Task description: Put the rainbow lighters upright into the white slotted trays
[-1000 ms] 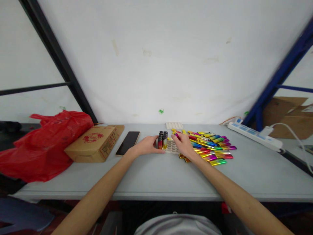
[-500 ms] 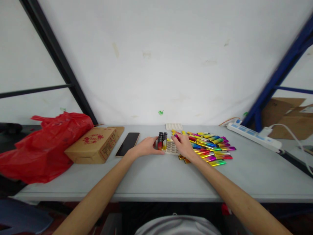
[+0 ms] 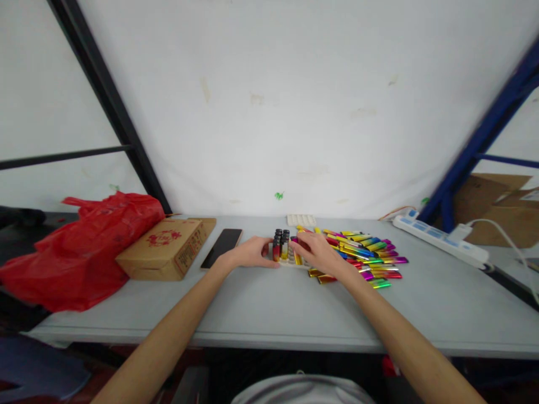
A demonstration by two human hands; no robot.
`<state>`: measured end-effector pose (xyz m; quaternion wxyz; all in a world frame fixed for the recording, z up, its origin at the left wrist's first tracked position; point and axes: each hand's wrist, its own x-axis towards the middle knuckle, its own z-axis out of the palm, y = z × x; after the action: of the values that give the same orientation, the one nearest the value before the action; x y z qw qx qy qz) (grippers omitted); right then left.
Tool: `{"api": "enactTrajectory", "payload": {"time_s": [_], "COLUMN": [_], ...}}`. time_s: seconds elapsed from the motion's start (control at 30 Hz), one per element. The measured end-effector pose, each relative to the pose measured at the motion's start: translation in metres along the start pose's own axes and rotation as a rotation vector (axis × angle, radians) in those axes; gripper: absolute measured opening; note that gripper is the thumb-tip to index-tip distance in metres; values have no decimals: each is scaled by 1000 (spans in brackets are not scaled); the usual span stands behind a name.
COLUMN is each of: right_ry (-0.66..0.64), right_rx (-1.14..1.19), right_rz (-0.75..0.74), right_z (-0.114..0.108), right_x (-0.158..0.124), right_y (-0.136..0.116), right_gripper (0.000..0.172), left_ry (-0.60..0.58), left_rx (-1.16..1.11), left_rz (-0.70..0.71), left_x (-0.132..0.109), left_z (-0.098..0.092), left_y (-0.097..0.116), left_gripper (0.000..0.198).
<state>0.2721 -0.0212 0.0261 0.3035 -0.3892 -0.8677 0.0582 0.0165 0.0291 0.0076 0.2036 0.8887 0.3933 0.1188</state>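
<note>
My left hand rests on the table with its fingers curled against the left side of a small white tray that holds several upright lighters. My right hand lies over the tray's right part, fingers bent around a lighter with a yellow body that stands in the tray. A pile of shiny multicoloured lighters lies flat just right of the tray. A second, empty white tray sits behind, near the wall.
A black phone lies left of the tray, then a brown cardboard box and a red plastic bag. A white power strip with a cable lies at the right. The grey table ends at a white wall.
My right hand has come down a little toward the tray's near part, and a yellow lighter now stands there. The left hand has stayed by the tray. The camera shifted slightly.
</note>
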Motion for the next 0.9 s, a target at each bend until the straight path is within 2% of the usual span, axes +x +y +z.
{"api": "enactTrajectory", "payload": {"time_s": [0.2, 0.33, 0.47, 0.57, 0.63, 0.7, 0.8, 0.9], "right_ry": [-40, -124, -171, -182, -195, -188, -71, 34], "right_rx": [100, 110, -68, -230, -235, -170, -153, -230], "right_rz": [71, 91, 36, 62, 79, 76, 120, 200], "right_z": [3, 5, 8, 12, 12, 9, -1, -11], "right_x": [-1, 0, 2, 4, 4, 3, 0, -6], "right_y": [-1, -4, -10, -14, -13, -6, 17, 48], "right_gripper": [39, 34, 26, 31, 36, 41, 45, 33], "left_ry": [-2, 10, 3, -1, -4, -6, 1, 30], "left_rx": [-12, -17, -22, -18, -11, -3, 3, 10], "left_rz": [-6, 12, 11, -9, -15, -22, -26, -43], "left_x": [1, 1, 0, 0, 0, 0, -1, 0], "left_z": [0, 1, 0, 0, 0, -1, -2, 1], "left_y": [-2, -1, 0, 1, 2, 3, 7, 11], "left_gripper": [60, 59, 59, 59, 59, 59, 63, 71]}}
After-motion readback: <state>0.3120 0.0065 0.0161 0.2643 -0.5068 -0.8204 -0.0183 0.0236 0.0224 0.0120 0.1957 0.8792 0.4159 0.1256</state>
